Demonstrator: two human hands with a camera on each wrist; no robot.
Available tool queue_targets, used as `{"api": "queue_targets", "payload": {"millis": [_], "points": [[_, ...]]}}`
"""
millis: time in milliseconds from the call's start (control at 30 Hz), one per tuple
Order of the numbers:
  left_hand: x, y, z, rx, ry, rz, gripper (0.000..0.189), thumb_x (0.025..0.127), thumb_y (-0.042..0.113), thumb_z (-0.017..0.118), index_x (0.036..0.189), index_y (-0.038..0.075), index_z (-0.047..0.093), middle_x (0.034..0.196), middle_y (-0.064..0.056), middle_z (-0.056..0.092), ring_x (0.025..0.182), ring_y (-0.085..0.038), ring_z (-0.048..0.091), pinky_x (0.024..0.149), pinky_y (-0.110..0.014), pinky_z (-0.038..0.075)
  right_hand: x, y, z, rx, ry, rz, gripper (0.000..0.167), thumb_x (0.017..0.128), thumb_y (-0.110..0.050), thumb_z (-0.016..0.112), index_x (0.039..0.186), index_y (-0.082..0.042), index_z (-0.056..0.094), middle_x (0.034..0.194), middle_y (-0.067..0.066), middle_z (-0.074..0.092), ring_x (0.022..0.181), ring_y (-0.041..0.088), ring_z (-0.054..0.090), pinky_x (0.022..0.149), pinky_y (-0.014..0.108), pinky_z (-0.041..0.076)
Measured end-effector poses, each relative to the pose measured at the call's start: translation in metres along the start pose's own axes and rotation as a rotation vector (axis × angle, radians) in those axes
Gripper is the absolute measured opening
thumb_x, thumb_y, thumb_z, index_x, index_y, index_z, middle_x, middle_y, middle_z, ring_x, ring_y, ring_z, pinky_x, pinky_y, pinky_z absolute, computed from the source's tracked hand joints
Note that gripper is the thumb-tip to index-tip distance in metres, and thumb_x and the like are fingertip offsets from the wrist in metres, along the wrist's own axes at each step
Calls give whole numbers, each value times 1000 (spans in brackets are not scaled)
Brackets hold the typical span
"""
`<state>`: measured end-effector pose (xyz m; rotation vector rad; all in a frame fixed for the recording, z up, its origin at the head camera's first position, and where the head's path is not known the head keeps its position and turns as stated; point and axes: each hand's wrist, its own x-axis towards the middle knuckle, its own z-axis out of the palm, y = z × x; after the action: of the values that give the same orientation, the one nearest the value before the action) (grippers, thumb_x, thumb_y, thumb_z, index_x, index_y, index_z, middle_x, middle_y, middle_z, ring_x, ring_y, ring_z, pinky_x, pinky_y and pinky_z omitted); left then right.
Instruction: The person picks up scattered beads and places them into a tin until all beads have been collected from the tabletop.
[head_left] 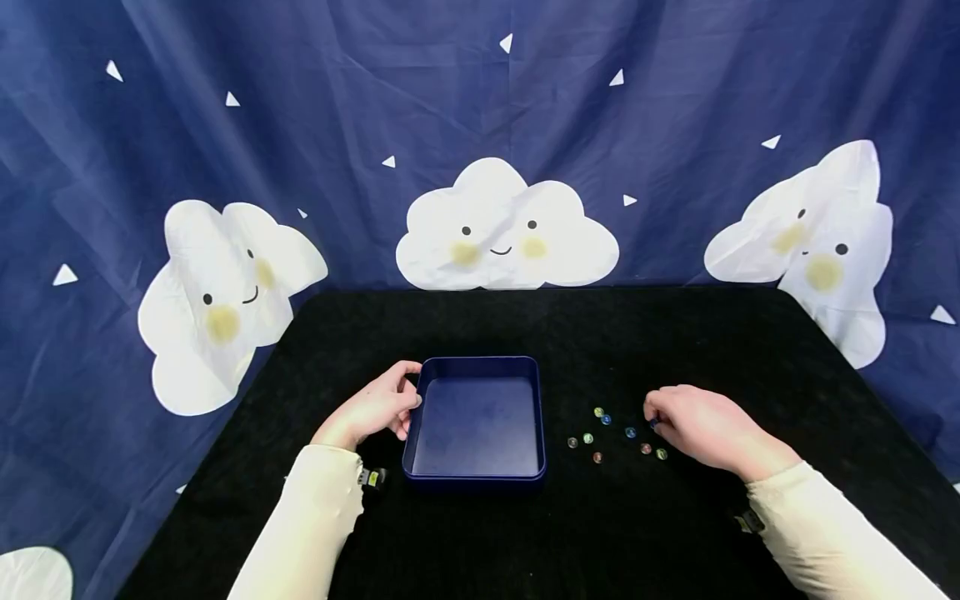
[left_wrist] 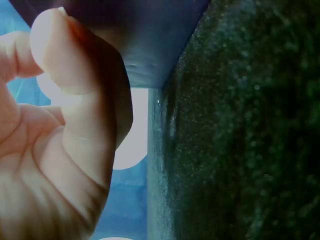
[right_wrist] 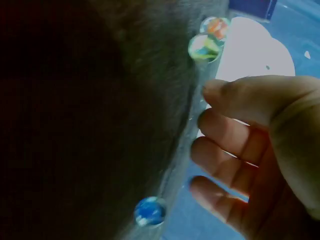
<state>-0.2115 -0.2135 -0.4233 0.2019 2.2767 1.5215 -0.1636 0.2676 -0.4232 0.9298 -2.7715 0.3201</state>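
A dark blue square open box (head_left: 480, 478) sits on the black table. My left hand (head_left: 377, 406) holds its left side, the curled fingers and thumb at the wall and rim. The left wrist view shows the thumb (left_wrist: 75, 65) against the box (left_wrist: 150, 55). To the right of the box lie several small glass marbles (head_left: 588, 438), clear with blue, green, yellow or orange inside. My right hand (head_left: 701, 425) hovers beside them, fingers loosely curled, next to a blue marble (head_left: 654, 423). In the right wrist view, the thumb and fingertips stand apart from the blue marble (right_wrist: 150, 212).
A black cloth (head_left: 480, 550) covers the table. Behind it hangs a blue curtain (head_left: 360, 83) with white smiling clouds. An orange marble (right_wrist: 215, 28) and a yellow-green one (right_wrist: 204, 48) lie close together near my right thumb.
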Motion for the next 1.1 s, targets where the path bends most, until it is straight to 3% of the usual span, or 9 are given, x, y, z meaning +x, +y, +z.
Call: {"api": "queue_targets", "payload": {"millis": [500, 733, 967, 1100], "points": [[0, -1, 1, 3, 8, 1, 59, 93, 2, 54, 148, 4, 33, 88, -15, 51, 55, -23, 55, 52, -36, 54, 27, -23, 1, 7, 48, 45, 23, 82, -7, 75, 92, -25, 64, 75, -20, 50, 65, 2, 48, 62, 34, 49], [0, -2, 2, -21, 16, -11, 61, 91, 3, 54, 148, 5, 32, 86, -15, 49, 54, -22, 53, 52, -36, 54, 38, -35, -2, 81, -21, 101, 16, 91, -10, 70, 101, -22, 65, 74, -19, 53, 46, -10, 44, 66, 34, 52], [0, -3, 2, -30, 18, -25, 62, 91, 4, 54, 149, 6, 31, 86, -14, 49, 55, -23, 53, 52, -37, 53, 55, -51, -2, 149, -1, 71, 15, 91, -14, 72, 103, -23, 68, 78, -20, 56, 67, 2, 51, 67, 34, 50], [0, -1, 1, -39, 13, -28, 61, 92, 3, 53, 149, 7, 31, 84, -14, 48, 57, -23, 52, 53, -36, 53, 65, -63, 3, 167, 6, 36, 14, 91, -17, 73, 102, -23, 68, 78, -22, 55, 69, 1, 52, 69, 33, 51]]}}
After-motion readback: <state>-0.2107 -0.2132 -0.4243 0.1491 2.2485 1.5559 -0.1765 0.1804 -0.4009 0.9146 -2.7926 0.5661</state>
